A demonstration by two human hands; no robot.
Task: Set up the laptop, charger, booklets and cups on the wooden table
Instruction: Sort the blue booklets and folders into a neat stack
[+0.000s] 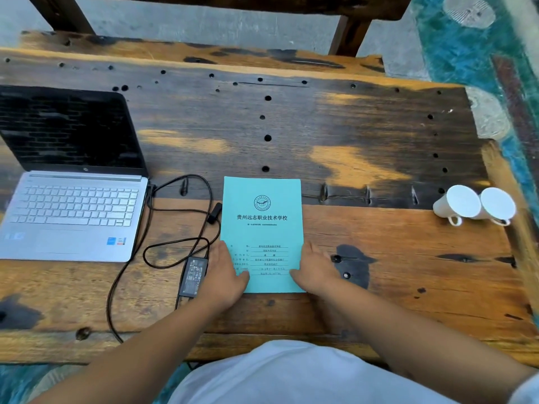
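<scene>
A turquoise booklet (262,223) lies flat in the middle of the wooden table (379,258). My left hand (226,272) rests on its lower left edge and my right hand (316,268) on its lower right edge, fingers straight. An open silver laptop (73,211) with a dark screen stands at the left. Its black charger brick (193,276) lies by my left hand, and the cable (178,217) loops up to the laptop's side. Two white cups (474,205) lie on their sides at the right edge, touching each other.
The tabletop is pitted with small round holes (267,137). A dark wooden bench (204,51) stands beyond the far edge. A teal patterned floor (472,53) shows at the right. The charger cable hangs over the near edge at the left.
</scene>
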